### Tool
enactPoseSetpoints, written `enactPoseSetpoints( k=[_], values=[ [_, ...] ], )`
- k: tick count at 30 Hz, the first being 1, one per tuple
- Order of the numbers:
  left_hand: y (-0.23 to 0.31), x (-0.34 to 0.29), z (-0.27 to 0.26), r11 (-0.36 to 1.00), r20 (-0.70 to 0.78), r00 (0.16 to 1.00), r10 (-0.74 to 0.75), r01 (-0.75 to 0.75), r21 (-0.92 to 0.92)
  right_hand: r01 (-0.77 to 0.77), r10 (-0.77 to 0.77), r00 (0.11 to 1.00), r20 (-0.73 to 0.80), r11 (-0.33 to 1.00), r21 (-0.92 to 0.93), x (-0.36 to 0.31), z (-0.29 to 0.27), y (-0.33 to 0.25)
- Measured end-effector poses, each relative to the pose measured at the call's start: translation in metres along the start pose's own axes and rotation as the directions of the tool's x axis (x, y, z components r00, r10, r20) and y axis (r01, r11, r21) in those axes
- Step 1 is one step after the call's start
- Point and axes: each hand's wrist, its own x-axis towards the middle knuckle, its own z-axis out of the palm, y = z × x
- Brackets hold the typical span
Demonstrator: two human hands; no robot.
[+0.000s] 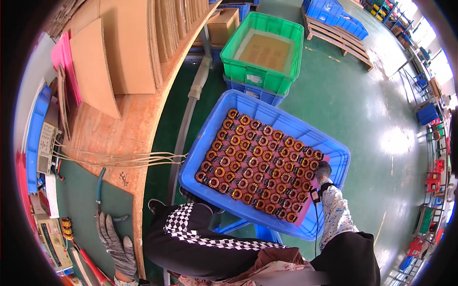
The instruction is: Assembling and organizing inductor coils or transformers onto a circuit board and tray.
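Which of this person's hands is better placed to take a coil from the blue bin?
Probably the right. The right hand is at the edge of the coils inside the blue bin; the left hand is over the green bench surface, away from the bin.

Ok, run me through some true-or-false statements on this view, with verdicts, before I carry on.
1. The right hand is at the right side of the blue tub. True.
2. The left hand is over the green bin. False: it is over the green mat, fingertips near a teal-handled tool.
3. Wound coils lie in rows inside the blue tub. True.
4. The green bin sits on a wooden pallet. False: it is stacked on a blue crate.
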Motion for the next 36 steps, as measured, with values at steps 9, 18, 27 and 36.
enactPoseSetpoints(
  k=[9, 18, 27, 36],
  values=[
    [-0.002, -0.002, 0.004, 0.999, -0.03, 1.0, -0.007, 0.005, -0.044, 0.11, -0.032, 0.954, -0.298, 0.962, 0.25, -0.011, -0.022, -0.023],
    [0.006, 0.004, 0.001, 0.999, -0.023, 1.0, 0.002, -0.003, -0.047, 0.535, -0.544, 0.832, -0.105, 0.838, -0.106, -0.001, -0.04, -0.004],
    [0.002, 0.001, 0.003, 0.999, -0.029, 0.999, -0.013, 0.012, -0.041, 0.359, -0.376, 0.927, -0.007, 0.892, -0.274, -0.009, -0.026, -0.034],
    [0.004, -0.002, -0.005, 0.998, -0.01, 0.999, -0.042, 0.042, -0.043, 0.318, -0.287, 0.945, 0.159, 0.918, -0.237, -0.021, -0.058, -0.072]
  ],
)
